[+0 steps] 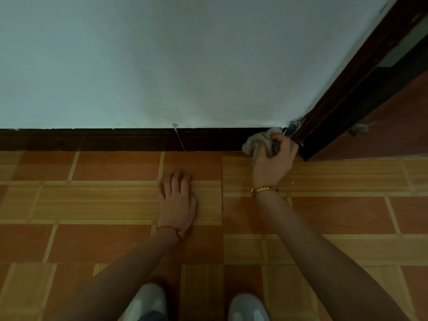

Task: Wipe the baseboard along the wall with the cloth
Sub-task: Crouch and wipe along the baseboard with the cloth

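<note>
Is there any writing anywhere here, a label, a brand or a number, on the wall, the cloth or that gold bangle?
None can be read.
Gold bangle on the right hand: small dark marks, too small and blurred to read.
Cloth, baseboard, wall, floor tiles and shoes: no text shows.
Red string on the left hand wrist: no text.

Pale, bluish-white plastered wall (176, 61) fills upper two-thirds of frame, evenly and dimly lit. Dark brown door frame (361, 77) runs diagonally from upper right corner down to floor at right. Tiled floor (111, 205) spans lower half: terracotta-red and tan wood-grain rectangles, pale striped borders. Small grey nail or screw (175, 124) at wall's lower edge, centre. Grey dust clump (359, 130) on red floor beyond frame, right.
</note>
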A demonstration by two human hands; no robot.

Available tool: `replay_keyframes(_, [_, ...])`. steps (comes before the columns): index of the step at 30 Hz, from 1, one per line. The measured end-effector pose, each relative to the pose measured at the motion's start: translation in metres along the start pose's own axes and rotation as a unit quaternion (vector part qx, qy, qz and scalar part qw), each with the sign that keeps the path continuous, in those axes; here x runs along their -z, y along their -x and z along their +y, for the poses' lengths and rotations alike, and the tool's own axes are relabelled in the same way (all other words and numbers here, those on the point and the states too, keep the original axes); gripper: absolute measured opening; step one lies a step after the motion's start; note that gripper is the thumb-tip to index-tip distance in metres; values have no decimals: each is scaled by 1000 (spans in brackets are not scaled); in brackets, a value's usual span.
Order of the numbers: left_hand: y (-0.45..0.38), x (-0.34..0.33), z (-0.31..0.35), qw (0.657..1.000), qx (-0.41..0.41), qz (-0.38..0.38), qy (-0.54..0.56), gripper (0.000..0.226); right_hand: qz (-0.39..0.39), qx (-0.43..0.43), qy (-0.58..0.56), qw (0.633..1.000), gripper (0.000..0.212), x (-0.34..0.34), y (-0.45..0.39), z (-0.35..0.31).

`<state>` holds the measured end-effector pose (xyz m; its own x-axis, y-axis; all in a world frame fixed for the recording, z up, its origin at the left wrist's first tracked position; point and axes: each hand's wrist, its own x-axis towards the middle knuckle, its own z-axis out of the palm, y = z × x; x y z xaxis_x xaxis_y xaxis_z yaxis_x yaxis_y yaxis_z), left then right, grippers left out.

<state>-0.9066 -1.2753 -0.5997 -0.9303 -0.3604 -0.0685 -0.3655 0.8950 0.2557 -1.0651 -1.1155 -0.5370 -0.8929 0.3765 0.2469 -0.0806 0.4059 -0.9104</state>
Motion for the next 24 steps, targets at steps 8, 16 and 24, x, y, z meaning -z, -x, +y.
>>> replay_keyframes(8, [-3,-12,14,998,46,39,10,56,-168,107,4,980,25,-35,42,-17])
replay_keyframes(16, [-8,-21,9,997,34,64,19,53,-10,22,11,1000,27,-4,6,-1])
replay_keyframes(24, [-7,-20,10,998,31,62,9,54,-74,67,22,995,28,-27,32,-6])
